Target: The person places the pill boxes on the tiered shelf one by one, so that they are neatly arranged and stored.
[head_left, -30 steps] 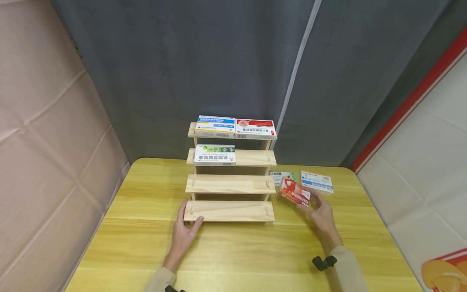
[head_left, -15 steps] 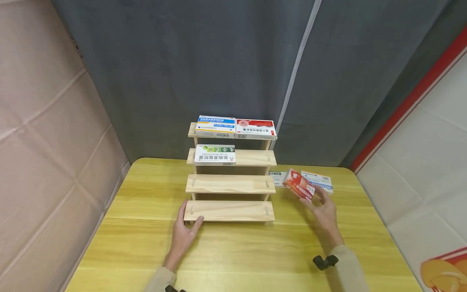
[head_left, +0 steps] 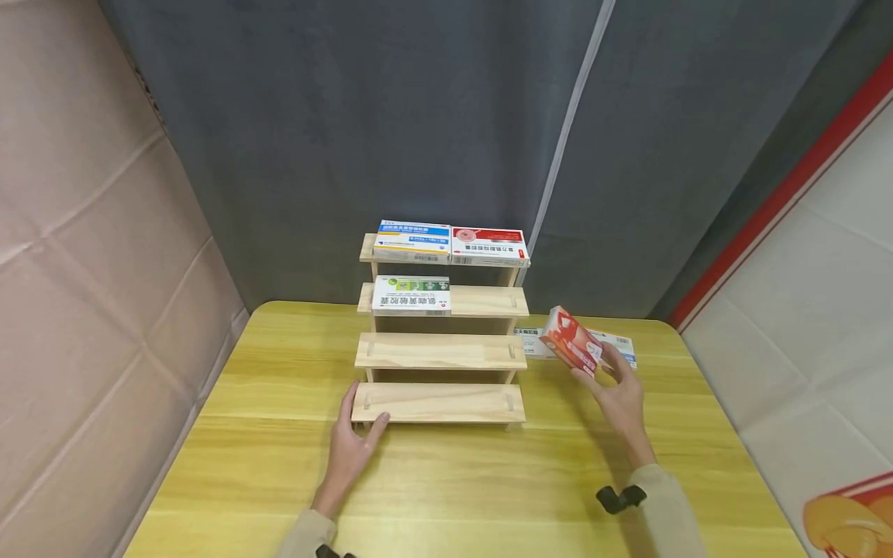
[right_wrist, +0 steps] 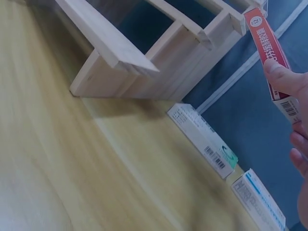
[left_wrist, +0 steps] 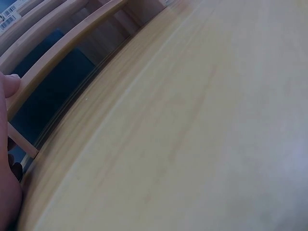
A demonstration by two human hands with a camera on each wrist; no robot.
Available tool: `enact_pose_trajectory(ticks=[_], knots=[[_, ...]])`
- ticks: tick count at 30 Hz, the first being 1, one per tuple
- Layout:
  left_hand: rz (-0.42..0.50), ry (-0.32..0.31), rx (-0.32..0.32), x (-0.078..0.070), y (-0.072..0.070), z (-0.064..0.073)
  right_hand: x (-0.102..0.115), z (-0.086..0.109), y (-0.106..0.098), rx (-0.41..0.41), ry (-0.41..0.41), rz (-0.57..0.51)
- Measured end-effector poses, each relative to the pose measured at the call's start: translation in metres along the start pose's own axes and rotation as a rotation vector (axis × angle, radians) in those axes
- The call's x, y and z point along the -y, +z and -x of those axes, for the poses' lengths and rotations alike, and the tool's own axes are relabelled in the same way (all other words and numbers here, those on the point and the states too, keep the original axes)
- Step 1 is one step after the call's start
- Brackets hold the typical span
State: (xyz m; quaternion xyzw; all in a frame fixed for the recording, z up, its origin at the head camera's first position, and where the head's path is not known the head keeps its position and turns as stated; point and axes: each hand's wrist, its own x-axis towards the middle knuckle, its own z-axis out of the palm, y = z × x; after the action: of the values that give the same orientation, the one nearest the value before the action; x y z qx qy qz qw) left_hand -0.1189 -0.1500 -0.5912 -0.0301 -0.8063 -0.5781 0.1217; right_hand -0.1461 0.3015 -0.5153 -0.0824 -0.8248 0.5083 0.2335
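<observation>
The red box is pinched by the right hand above the counter, right of the 4-tier rack gripped by the left hand, its long axis slanted far-left to near-right.

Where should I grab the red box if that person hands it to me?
Probably pinch the red box by its far left end, coming from the left. That end sticks out free above the table, leaving slim sides to squeeze, while the right hand grips the opposite end.
</observation>
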Motion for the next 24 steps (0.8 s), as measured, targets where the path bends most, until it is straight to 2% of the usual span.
enact_pose_trajectory(ticks=[4, 7, 11, 17, 24], knots=[[0.0, 0.002, -0.003, 0.0, 0.0, 0.0, 0.028, 0.004, -0.002, 0.006, -0.037, -0.012], [-0.004, 0.006, -0.002, 0.0, 0.0, 0.0, 0.029, 0.003, -0.002, 0.011, -0.051, -0.05], [-0.005, 0.009, 0.0, 0.0, 0.0, 0.0, 0.02, -0.003, 0.0, 0.018, -0.031, -0.07], [-0.018, 0.007, 0.003, 0.001, 0.0, 0.001, 0.051, 0.001, -0.001, 0.044, -0.041, -0.053], [-0.014, 0.007, -0.002, 0.0, -0.001, 0.001, 0.042, -0.008, 0.003, 0.044, -0.077, -0.028]])
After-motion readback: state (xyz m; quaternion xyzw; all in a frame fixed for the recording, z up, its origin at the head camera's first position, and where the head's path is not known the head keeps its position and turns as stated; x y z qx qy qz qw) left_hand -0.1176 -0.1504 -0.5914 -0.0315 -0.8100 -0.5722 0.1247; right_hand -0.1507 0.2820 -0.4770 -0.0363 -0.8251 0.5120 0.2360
